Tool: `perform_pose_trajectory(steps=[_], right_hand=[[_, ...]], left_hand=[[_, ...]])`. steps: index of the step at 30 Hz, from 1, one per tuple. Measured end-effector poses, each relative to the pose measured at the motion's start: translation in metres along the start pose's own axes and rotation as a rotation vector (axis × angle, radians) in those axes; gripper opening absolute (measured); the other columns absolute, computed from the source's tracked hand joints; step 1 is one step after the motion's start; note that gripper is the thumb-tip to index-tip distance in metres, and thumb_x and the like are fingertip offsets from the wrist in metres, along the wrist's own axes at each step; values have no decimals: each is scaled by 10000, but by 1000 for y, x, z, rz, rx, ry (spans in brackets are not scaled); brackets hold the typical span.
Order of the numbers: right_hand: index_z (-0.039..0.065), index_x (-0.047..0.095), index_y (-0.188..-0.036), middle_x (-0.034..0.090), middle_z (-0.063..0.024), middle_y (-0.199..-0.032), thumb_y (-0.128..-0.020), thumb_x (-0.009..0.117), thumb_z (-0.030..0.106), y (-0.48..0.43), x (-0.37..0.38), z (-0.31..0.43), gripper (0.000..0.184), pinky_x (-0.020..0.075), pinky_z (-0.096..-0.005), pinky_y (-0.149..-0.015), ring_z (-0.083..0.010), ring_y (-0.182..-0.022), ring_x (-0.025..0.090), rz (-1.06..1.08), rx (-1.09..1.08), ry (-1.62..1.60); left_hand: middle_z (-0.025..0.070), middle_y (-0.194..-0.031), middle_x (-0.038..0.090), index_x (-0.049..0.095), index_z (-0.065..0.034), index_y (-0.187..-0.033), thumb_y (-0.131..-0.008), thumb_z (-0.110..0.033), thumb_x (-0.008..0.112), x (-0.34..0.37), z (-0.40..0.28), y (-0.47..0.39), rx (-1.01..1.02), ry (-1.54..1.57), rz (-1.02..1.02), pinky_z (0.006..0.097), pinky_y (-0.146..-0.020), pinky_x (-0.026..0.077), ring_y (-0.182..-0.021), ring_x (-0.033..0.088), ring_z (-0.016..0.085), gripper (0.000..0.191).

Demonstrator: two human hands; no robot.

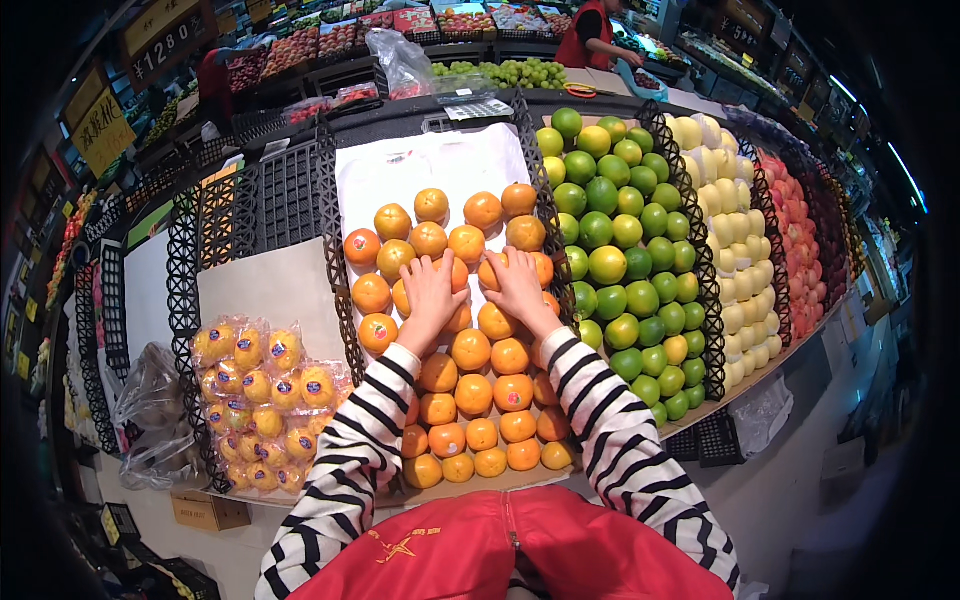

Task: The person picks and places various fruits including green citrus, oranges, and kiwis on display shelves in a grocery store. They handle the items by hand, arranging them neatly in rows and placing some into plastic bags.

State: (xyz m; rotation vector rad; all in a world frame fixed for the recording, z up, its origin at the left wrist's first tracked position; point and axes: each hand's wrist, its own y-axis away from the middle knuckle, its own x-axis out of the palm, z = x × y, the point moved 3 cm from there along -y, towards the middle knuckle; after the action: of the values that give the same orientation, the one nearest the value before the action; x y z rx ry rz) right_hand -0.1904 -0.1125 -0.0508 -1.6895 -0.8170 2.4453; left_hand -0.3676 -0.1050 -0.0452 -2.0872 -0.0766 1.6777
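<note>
My left hand (433, 294) is curled over an orange citrus fruit (455, 277) in the middle of the display, hiding part of it. Just to the right, my right hand (517, 283) has its fingers around another orange citrus fruit (489, 274). Both fruits sit low among the others, and the undersides of my fingers are hidden. Rows of the same fruit fill the near part of the bin, and a few carry round stickers, such as one stickered fruit (377, 332). White lining paper (442, 159) shows bare at the far end.
Black lattice dividers (334, 217) flank the bin. Green citrus fruit (602, 195) lies to the right, with pale fruit in foam nets (731, 225) beyond. Bagged yellow fruit (259, 386) is at left. Across the stand, a person in a red vest (577, 37) reaches toward a blue bag (643, 81).
</note>
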Motion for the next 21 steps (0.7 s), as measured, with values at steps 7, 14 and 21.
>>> perform_pose_trajectory(steps=[7, 14, 21], right_hand=[[72, 529, -1346, 536, -182, -1157, -759, 787, 323, 9, 15, 13, 690, 368, -469, -1023, -362, -1131, 492, -100, 33, 47], [238, 406, -1505, 397, -232, -1461, -767, 728, 106, 7, 17, 29, 816, 328, -509, -1095, -401, -1276, 439, -233, 9, 86], [320, 449, -1469, 408, -226, -1454, -766, 761, 141, -45, 18, 12, 790, 493, -479, -898, -363, -1114, 568, 15, -26, 73]], left_hand=[[199, -1073, 561, 467, -100, -1405, -730, -416, 809, 14, 7, -4, 51, 144, -38, 478, -922, 381, -994, 580, 350, 819], [236, -1112, 555, 443, -101, -1428, -767, -437, 785, 11, 12, -8, 66, 228, 98, 477, -956, 369, -1057, 548, 378, 817], [261, -1137, 532, 473, -19, -1392, -923, -412, 630, 30, -9, 0, -62, 52, -100, 505, -976, 365, -1068, 503, 403, 632]])
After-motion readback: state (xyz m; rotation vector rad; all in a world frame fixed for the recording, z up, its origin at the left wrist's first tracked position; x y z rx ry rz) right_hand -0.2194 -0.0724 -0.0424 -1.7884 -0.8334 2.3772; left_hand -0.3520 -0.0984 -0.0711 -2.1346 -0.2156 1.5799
